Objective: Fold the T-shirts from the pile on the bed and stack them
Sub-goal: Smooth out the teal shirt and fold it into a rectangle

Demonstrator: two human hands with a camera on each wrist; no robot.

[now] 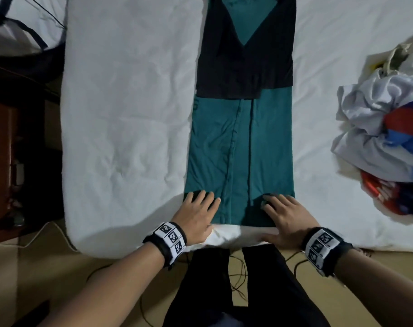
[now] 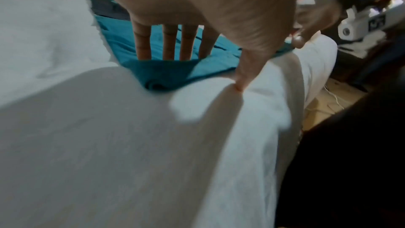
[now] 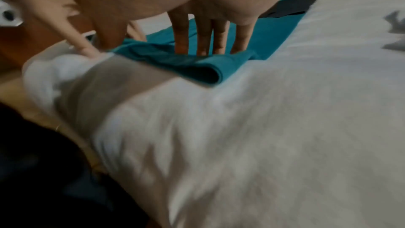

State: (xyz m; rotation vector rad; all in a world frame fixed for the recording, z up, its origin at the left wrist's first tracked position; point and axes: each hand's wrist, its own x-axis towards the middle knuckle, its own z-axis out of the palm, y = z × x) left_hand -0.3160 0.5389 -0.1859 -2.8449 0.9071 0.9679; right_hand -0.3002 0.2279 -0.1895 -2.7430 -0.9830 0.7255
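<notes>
On the white bed point(image 1: 130, 114), a teal T-shirt point(image 1: 241, 149) lies lengthwise with both sides folded inward and dark sleeves crossed over its far half. At its near hem, the left hand point(image 1: 196, 215) and right hand point(image 1: 285, 218) lie flat with fingers straight, fingertips pressing the near corners while the thumbs reach back onto the bedsheet at the mattress edge. Well off to the right sits the pile of unfolded shirts point(image 1: 385, 138).

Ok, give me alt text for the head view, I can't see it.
Both hands, left hand and right hand, lie flat on the near end of a teal T-shirt folded lengthwise on a white bed; unfolded clothes pile at right.
</notes>
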